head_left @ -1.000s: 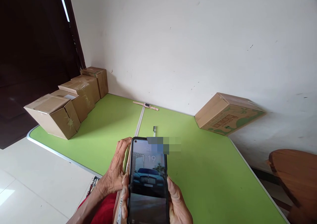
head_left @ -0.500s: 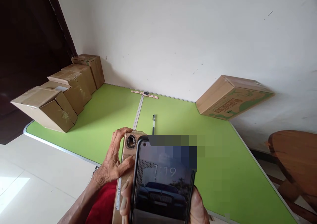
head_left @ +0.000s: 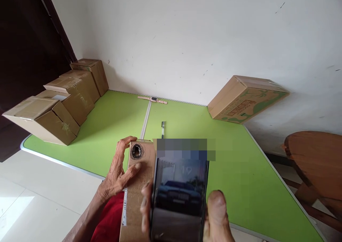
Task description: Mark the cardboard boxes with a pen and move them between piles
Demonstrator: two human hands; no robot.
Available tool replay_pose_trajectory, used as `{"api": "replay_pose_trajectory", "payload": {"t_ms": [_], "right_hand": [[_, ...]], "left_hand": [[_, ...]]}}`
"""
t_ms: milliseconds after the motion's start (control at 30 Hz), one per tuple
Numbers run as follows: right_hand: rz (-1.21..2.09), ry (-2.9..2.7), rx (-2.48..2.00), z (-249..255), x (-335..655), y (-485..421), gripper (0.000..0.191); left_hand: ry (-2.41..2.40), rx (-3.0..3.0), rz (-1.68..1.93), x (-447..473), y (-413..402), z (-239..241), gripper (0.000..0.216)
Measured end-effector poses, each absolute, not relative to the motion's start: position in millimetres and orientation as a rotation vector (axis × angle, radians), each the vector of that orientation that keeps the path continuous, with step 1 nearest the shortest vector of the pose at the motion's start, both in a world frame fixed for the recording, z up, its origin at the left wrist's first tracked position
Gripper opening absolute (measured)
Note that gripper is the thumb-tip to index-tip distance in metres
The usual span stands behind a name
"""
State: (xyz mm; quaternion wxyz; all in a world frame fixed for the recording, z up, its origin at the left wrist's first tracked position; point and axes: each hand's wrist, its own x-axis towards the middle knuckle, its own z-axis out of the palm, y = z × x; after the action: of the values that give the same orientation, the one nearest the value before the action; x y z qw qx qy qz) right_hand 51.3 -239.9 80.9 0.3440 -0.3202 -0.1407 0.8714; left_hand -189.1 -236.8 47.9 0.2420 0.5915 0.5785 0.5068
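Since a second earlier, the phone (head_left: 179,195) had slid to the right and nearer the camera, uncovering a cardboard piece (head_left: 139,185) that it had mostly hidden, and the view had tipped so the boxes sat lower and further left.

The right hand (head_left: 211,217) gripped the phone by its edges, fingers curled round the left side and thumb pressed on the right, screen up and lit with a clock and a car picture; that hold kept the display facing the person. The left hand (head_left: 117,174) was closed on the cardboard piece, thumb laid across its face and fingers hooked over the top corner beside a ragged round hole (head_left: 136,151), which steadied the upright panel against the lap. Phone and cardboard touched, the phone overlapping the panel's right edge, both at the near edge of the green desk (head_left: 240,178).

Further out, one pen (head_left: 162,124) lay on the desk just right of the centre seam, and one watch (head_left: 152,99) lay flat by the wall, straddling that seam. Four brown boxes (head_left: 50,117) stood in a row along the left edge, touching each other. A fifth, printed box (head_left: 245,97) rested at the far right against the wall. One round wooden table (head_left: 315,156) stood beyond the desk on the right.
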Motion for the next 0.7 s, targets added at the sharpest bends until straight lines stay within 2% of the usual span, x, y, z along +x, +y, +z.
{"api": "replay_pose_trajectory", "payload": {"t_ms": [67,167,267,433,700], "right_hand": [[2.117,-0.441,-0.893,81,51,-222,0.082],[1.698,-0.699,-1.214,57,66,-181,0.073],[1.234,-1.049,-1.573,17,89,-144,0.078],[1.029,-1.271,-1.774,-27,115,-116,0.071],[0.680,-1.656,-2.064,-26,124,-113,0.035]], "left_hand": [[1.589,1.601,1.346,-191,-237,50,0.056],[1.591,1.604,1.365,-193,-238,48,0.056],[1.576,1.612,1.402,-194,-238,42,0.056],[1.575,1.629,1.355,-196,-238,41,0.057],[1.577,1.603,1.365,-195,-240,38,0.059]]}}
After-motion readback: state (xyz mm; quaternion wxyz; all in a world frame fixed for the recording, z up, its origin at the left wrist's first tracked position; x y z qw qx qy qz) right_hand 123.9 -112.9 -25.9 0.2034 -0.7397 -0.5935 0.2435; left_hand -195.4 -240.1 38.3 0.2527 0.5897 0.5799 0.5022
